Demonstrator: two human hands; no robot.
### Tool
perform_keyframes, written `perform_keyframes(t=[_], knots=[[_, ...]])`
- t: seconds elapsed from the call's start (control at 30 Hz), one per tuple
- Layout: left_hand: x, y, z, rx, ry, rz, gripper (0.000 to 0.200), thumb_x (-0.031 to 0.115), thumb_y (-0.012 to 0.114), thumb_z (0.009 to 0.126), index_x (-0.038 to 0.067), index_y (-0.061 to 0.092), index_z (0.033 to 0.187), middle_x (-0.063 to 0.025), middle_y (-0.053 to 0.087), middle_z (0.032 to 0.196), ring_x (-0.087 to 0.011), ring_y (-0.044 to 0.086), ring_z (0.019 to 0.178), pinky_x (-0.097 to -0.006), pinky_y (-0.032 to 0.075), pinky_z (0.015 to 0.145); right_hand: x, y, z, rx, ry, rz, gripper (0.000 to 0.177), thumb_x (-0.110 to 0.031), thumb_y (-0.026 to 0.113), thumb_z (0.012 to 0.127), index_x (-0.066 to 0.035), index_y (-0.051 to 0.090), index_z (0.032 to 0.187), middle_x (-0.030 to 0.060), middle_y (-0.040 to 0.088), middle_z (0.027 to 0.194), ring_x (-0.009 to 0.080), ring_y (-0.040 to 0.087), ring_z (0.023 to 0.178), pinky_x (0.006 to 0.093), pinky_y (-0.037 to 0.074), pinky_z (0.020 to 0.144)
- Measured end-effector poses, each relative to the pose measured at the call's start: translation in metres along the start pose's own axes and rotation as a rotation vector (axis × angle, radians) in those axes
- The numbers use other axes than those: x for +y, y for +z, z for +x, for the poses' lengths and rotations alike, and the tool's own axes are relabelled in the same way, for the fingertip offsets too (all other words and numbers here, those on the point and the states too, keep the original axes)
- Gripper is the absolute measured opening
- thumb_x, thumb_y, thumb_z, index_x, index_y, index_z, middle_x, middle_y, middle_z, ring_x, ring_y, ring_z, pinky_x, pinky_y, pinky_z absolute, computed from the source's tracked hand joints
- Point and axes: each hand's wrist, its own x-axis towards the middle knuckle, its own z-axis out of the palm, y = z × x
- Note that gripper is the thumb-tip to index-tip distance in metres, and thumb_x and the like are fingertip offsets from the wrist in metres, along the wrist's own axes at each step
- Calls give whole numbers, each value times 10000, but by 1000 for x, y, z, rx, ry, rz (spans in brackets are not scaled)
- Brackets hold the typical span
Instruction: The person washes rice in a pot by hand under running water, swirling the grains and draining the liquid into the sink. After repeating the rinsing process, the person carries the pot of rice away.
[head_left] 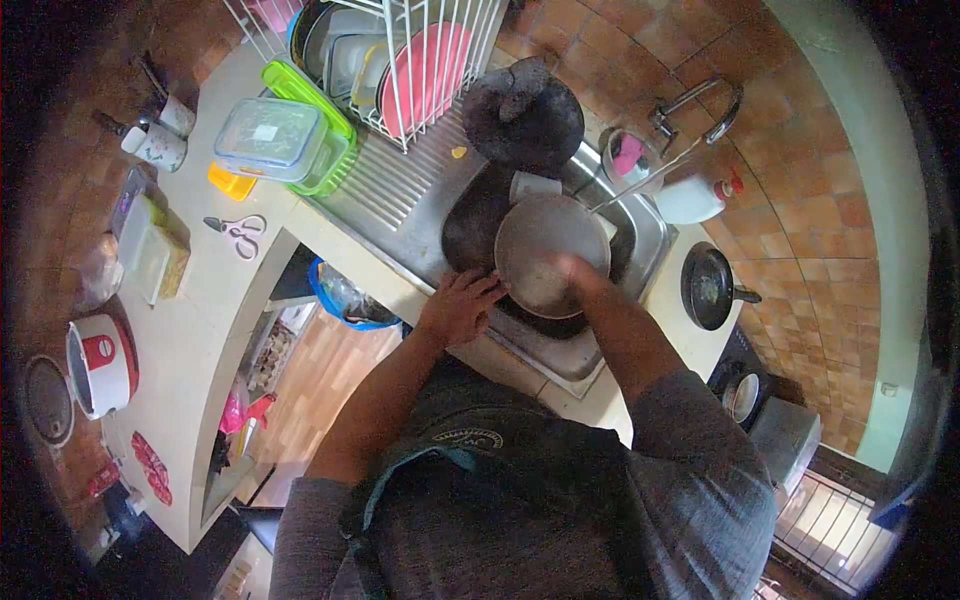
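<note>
A round metal pan (545, 245) sits tilted in the steel sink (655, 235). My left hand (460, 305) grips the pan's near left rim at the sink's front edge. My right hand (580, 272) reaches inside the pan, pressed against its inner surface; the fingers are blurred and I cannot see whether they hold anything. A dark pot lid (522, 115) lies just behind the pan. The tap (700, 100) arches over the sink from the back wall.
A dish rack (400, 60) with plates stands left of the sink, plastic containers (275, 135) beside it. Scissors (240, 232), mugs (160, 140) and a rice cooker (100, 365) sit on the left counter. A small black frying pan (712, 287) and a white bottle (695, 198) lie to the right.
</note>
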Motion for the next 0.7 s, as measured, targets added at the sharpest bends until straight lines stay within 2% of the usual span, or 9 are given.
perform_keyframes(t=[0.13, 0.3, 0.33, 0.4, 0.5, 0.57, 0.6, 0.7], knots=[[1, -3, 1, 5, 0, 6, 671, 307, 644, 854, 248, 463, 1497, -51, 452, 1543, -322, 437, 1364, -554, 355, 1107, -5, -4, 3, 5, 8, 45, 352, -228, 504, 1011, -40, 603, 1291, 142, 650, 1221, 275, 627, 1080, 412, 489, 989], [-3, 4, 0, 59, 15, -23, 684, 299, 657, 840, 245, 466, 1495, -59, 454, 1540, -317, 449, 1351, -556, 354, 1106, -29, -4, 57, 8, 16, 103, 348, -227, 505, 1011, -40, 607, 1285, 142, 654, 1210, 272, 628, 1073, 412, 490, 986], [-5, 8, 1, 27, 11, -38, 756, 319, 694, 816, 267, 427, 1522, -61, 437, 1552, -336, 444, 1355, -574, 366, 1103, -36, -1, 74, 8, 19, 115, 347, -227, 505, 1011, -40, 607, 1284, 142, 655, 1208, 272, 629, 1071, 412, 490, 985], [-5, 10, 2, -6, 9, -53, 832, 339, 731, 793, 289, 388, 1549, -62, 421, 1564, -356, 438, 1359, -592, 378, 1099, -21, 0, 15, 10, 24, 139, 346, -227, 505, 1010, -40, 609, 1282, 143, 656, 1204, 271, 629, 1068, 412, 490, 983], [-5, 8, 0, 19, 20, -24, 833, 330, 738, 786, 292, 396, 1545, -57, 427, 1558, -354, 443, 1350, -578, 384, 1100, -22, -2, 13, 14, 30, 175, 344, -227, 506, 1010, -39, 611, 1279, 143, 658, 1197, 270, 630, 1064, 413, 491, 981], [-4, 3, 0, 69, 35, -52, 696, 300, 662, 833, 244, 461, 1497, -52, 465, 1528, -314, 452, 1347, -547, 367, 1101, -23, -4, 9, 15, 34, 197, 342, -226, 506, 1010, -39, 612, 1276, 143, 660, 1193, 269, 631, 1061, 413, 491, 980], [-4, 3, 0, 69, 34, -52, 696, 300, 662, 833, 244, 461, 1497, -52, 465, 1528, -314, 452, 1347, -547, 367, 1101, -29, -3, 26, 15, 36, 209, 342, -226, 506, 1010, -39, 613, 1275, 143, 661, 1191, 268, 631, 1060, 413, 492, 979], [-2, 1, 0, 39, 14, -40, 695, 298, 650, 841, 247, 451, 1505, -55, 466, 1526, -317, 453, 1344, -546, 372, 1097, -38, 13, 13, 14, 41, 243, 340, -226, 507, 1010, -39, 615, 1272, 144, 663, 1185, 267, 632, 1056, 413, 492, 977]])
